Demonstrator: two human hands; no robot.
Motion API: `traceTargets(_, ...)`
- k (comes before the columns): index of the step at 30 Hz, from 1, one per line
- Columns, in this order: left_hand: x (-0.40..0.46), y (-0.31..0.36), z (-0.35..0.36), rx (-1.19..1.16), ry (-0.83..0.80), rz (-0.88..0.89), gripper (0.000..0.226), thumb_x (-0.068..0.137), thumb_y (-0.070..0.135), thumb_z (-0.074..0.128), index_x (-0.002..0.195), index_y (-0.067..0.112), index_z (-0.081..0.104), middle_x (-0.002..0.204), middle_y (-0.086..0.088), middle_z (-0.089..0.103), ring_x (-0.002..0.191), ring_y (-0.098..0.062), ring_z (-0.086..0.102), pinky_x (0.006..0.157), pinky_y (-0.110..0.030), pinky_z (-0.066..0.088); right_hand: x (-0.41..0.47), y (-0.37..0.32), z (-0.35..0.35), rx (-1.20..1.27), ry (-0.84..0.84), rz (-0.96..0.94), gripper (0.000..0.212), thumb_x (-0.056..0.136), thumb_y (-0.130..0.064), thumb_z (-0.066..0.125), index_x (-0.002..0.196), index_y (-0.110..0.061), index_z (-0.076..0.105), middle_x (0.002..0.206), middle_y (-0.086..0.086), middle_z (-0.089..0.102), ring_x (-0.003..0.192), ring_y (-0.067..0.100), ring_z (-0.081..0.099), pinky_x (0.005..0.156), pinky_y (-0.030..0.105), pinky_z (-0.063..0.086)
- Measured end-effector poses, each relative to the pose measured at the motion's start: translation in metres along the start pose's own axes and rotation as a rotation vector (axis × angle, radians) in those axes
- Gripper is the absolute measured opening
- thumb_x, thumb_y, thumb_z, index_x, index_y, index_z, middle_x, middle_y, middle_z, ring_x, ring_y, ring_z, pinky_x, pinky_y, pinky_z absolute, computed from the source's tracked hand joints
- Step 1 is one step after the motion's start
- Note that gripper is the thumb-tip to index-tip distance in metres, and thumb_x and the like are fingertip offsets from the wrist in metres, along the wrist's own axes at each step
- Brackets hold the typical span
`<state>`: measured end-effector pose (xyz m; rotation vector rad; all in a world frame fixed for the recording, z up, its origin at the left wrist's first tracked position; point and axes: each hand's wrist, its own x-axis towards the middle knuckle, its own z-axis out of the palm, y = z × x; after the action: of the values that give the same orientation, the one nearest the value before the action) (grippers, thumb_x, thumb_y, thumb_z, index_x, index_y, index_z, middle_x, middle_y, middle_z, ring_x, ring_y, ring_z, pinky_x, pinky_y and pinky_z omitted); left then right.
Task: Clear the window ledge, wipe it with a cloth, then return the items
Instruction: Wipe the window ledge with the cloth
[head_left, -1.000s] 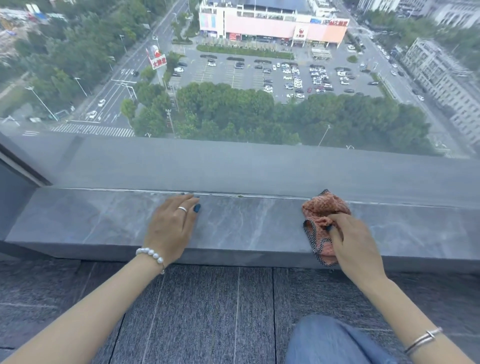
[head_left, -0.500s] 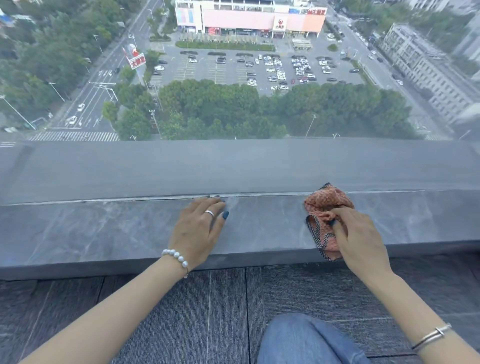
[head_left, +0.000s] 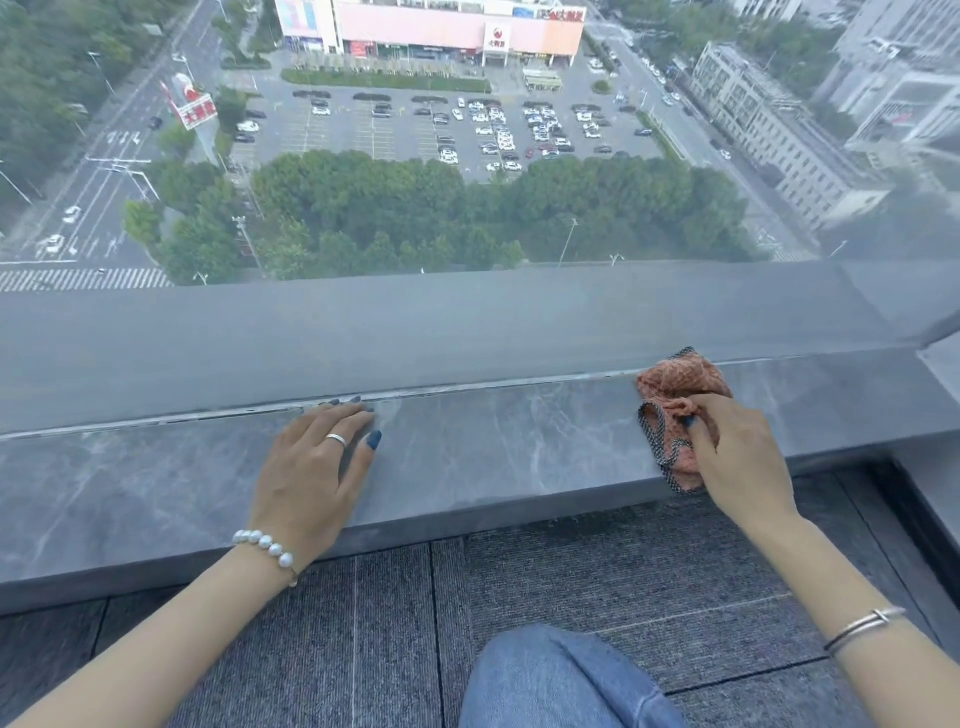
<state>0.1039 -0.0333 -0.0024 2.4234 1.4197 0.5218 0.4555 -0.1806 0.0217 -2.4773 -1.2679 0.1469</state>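
Observation:
A grey marble window ledge runs across the head view below the glass. My right hand grips a crumpled orange cloth with a dark checked edge, pressed onto the ledge near its right end. Part of the cloth hangs over the ledge's front edge under my fingers. My left hand lies flat on the ledge, fingers spread, fingertips at the seam by the glass, holding nothing. No other items stand on the ledge.
A large window pane rises right behind the ledge, with a street and car park far below. At the right the ledge meets a corner. Grey carpet tiles cover the floor, and my jeans-clad knee is at the bottom.
My view has shifted right along the ledge, bringing the right corner into sight. The cloth and my right hand have slid right toward that end. My left hand followed, still flat on the ledge.

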Motion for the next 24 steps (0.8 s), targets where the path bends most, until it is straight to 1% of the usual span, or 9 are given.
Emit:
traceTargets(3,-0.007,-0.009,-0.004,0.004,-0.004,-0.007,0.053,0.089,0.045,0.031,0.112,0.012,0.066,0.121,-0.003,0.064,0.117,-0.025,0.052,0.104,-0.038,0.034,-0.006,-0.005,0.006,0.007,0.007,0.037,0.030,0.096,-0.013,0.043,0.123,-0.007,0.056,0.122,0.013,0.060,0.116,0.031,0.046,0.093,0.041,0.039)
traceTargets(5,-0.009,-0.017,-0.009,0.004,-0.004,-0.017,0.052,0.089,0.044,0.031,0.110,0.012,0.067,0.120,-0.003,0.065,0.116,-0.026,0.053,0.103,-0.040,0.036,-0.011,-0.016,0.010,0.038,0.015,0.047,0.029,0.097,-0.013,0.043,0.120,-0.008,0.058,0.119,0.014,0.061,0.113,0.031,0.046,0.087,0.040,0.039)
traceTargets(10,-0.015,-0.033,-0.016,0.009,-0.011,-0.011,0.050,0.090,0.044,0.033,0.108,0.013,0.068,0.118,-0.004,0.066,0.114,-0.026,0.056,0.102,-0.040,0.038,-0.030,-0.039,0.015,0.137,0.041,0.041,0.021,0.097,-0.013,0.043,0.109,-0.012,0.060,0.099,0.013,0.064,0.093,0.030,0.052,0.070,0.035,0.036)
traceTargets(13,-0.017,-0.040,-0.021,0.006,-0.011,-0.005,0.049,0.089,0.043,0.034,0.107,0.013,0.068,0.116,-0.003,0.066,0.113,-0.025,0.057,0.102,-0.039,0.038,-0.042,-0.058,0.013,0.208,0.006,0.039,0.019,0.098,-0.019,0.040,0.108,-0.018,0.056,0.093,0.012,0.063,0.081,0.026,0.055,0.060,0.034,0.036)
traceTargets(15,-0.019,-0.041,-0.023,0.006,-0.008,-0.005,0.048,0.089,0.043,0.035,0.106,0.013,0.068,0.116,-0.003,0.067,0.112,-0.025,0.057,0.101,-0.039,0.039,-0.051,-0.076,0.008,0.272,-0.026,0.030,0.017,0.099,-0.019,0.040,0.106,-0.021,0.054,0.086,0.015,0.063,0.070,0.025,0.059,0.055,0.031,0.037)
traceTargets(18,-0.022,-0.044,-0.028,-0.008,-0.010,-0.016,0.050,0.089,0.044,0.034,0.107,0.013,0.069,0.115,-0.002,0.067,0.112,-0.024,0.057,0.101,-0.035,0.035,-0.062,-0.102,0.002,0.351,-0.059,0.017,0.018,0.099,-0.019,0.041,0.110,-0.020,0.055,0.083,0.025,0.063,0.065,0.040,0.055,0.053,0.032,0.032)
traceTargets(20,-0.023,-0.045,-0.032,-0.032,-0.024,-0.030,0.052,0.088,0.046,0.031,0.108,0.015,0.068,0.117,0.000,0.066,0.113,-0.022,0.055,0.102,-0.032,0.033,-0.067,-0.121,-0.002,0.417,-0.117,0.008,0.017,0.098,-0.024,0.041,0.109,-0.027,0.053,0.087,0.023,0.065,0.058,0.037,0.050,0.054,0.032,0.032)
traceTargets(22,-0.024,-0.045,-0.035,-0.052,-0.037,-0.036,0.055,0.088,0.048,0.028,0.110,0.016,0.067,0.119,0.002,0.065,0.115,-0.020,0.054,0.103,-0.032,0.032,-0.071,-0.143,-0.007,0.526,-0.183,0.007,0.016,0.098,-0.026,0.042,0.105,-0.031,0.055,0.090,0.015,0.067,0.069,0.037,0.057,0.060,0.032,0.037)
traceTargets(24,-0.025,-0.044,-0.037,-0.065,-0.040,-0.038,0.056,0.088,0.049,0.026,0.111,0.017,0.066,0.119,0.003,0.064,0.116,-0.019,0.053,0.103,-0.032,0.032,-0.073,-0.164,-0.012,0.677,-0.258,0.016,0.019,0.098,-0.023,0.045,0.099,-0.034,0.060,0.087,0.001,0.071,0.081,0.023,0.065,0.070,0.033,0.046)
